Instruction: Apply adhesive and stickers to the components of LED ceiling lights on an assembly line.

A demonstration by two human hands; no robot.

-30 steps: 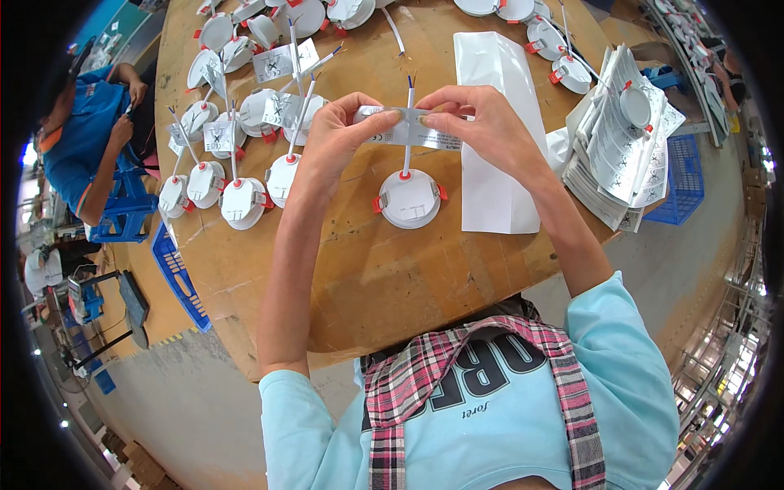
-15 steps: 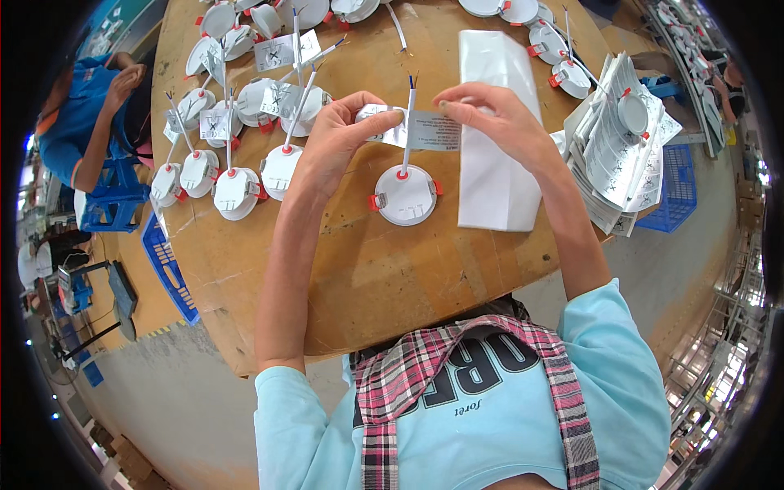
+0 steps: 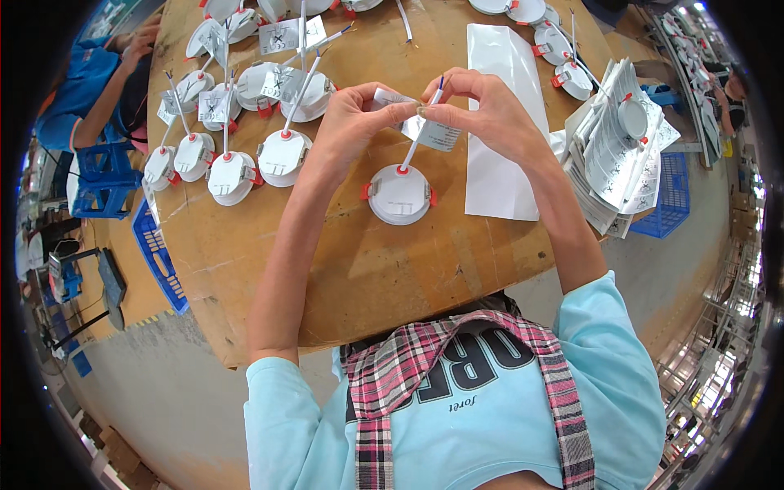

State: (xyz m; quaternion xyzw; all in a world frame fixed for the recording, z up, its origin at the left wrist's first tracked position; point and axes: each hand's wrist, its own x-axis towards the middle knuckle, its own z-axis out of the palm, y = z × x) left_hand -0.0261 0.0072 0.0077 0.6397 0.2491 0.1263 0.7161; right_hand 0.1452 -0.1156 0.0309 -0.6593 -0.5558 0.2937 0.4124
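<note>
A round white downlight [image 3: 398, 198] with red-tipped spring clips lies on the table in front of me, its white cable [image 3: 411, 153] rising and leaning right. A silvery printed label [image 3: 443, 136] is around the cable. My left hand [image 3: 358, 121] pinches the label's left end. My right hand [image 3: 490, 110] pinches the label beside the cable, thumb against the left hand's fingertips. Fingers partly hide the label and the cable's upper part. To the right, partly under my right hand, lies a glossy white backing sheet [image 3: 505, 175].
Several downlights [image 3: 231, 178] with upright cables, some labelled, crowd the table's left and far side. More downlights [image 3: 573, 82] sit at the far right, near a stack of label sheets [image 3: 608, 159]. Blue crates [image 3: 665, 196] flank the table. Another person [image 3: 77, 114] is at left.
My right hand has moved left to meet the left hand at the cable. The label's free end has come in toward the cable, which now tilts right.
</note>
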